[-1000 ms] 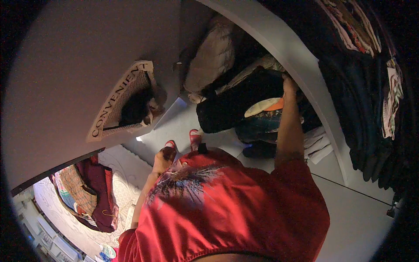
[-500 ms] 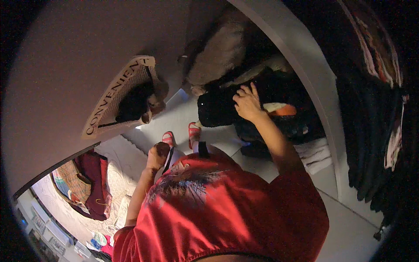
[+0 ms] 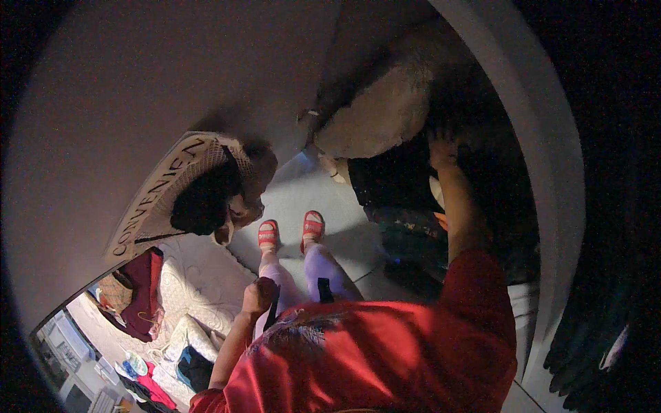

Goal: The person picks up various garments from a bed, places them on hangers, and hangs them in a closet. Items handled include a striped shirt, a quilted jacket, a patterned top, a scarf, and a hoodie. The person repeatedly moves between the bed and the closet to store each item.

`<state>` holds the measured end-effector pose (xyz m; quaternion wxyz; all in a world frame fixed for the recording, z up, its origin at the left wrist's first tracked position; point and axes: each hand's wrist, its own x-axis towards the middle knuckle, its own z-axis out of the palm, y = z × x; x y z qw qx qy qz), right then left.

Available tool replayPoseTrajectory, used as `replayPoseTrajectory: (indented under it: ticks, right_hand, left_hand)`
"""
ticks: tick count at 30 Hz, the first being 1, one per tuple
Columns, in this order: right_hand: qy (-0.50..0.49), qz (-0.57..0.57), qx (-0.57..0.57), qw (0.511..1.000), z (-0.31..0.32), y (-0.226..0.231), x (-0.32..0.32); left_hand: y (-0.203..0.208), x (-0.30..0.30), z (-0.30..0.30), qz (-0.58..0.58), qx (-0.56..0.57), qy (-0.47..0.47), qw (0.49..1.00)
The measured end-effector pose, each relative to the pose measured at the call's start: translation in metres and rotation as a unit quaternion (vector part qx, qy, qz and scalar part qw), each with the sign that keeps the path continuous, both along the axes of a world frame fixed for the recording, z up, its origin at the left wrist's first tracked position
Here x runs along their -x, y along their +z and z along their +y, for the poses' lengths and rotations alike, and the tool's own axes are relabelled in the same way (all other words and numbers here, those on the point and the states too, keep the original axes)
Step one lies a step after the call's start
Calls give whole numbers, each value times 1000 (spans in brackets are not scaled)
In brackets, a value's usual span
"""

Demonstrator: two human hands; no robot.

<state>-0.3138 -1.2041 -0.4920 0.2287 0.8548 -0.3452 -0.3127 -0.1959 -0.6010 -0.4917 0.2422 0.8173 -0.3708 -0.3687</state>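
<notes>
We lay our right hand (image 3: 444, 148) on dark clothes (image 3: 392, 179) in the closet, left of its white side edge (image 3: 492, 41).
Its fingers look spread, though the light is dim; our left hand (image 3: 259, 294) is folded into a fist beside a dark strap (image 3: 274, 308). A pale bundle (image 3: 379, 113) sits just beyond the clothes, a mesh bag (image 3: 153, 195) hangs to our left, and a maroon garment (image 3: 142, 292) lies toward the left edge of the bed (image 3: 196, 292).

Pale patterned bed (image 3: 196, 286), maroon garment (image 3: 147, 299), other clothes (image 3: 196, 368) lying on it
</notes>
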Motion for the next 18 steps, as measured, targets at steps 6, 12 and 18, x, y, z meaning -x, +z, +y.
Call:
replayPoseTrajectory:
  ticks: [6,12,18]
  right_hand:
    - [-14,3,-61,998,-14,-8,5]
    - [-169,23,-140,975,-31,-16,70]
    - [-251,27,-180,951,-40,-18,92]
  left_hand:
    - [-11,2,-16,30,-28,40,998]
    - [-16,-5,0,16,1,100,995]
    - [-4,-1,-3,29,-56,159,985]
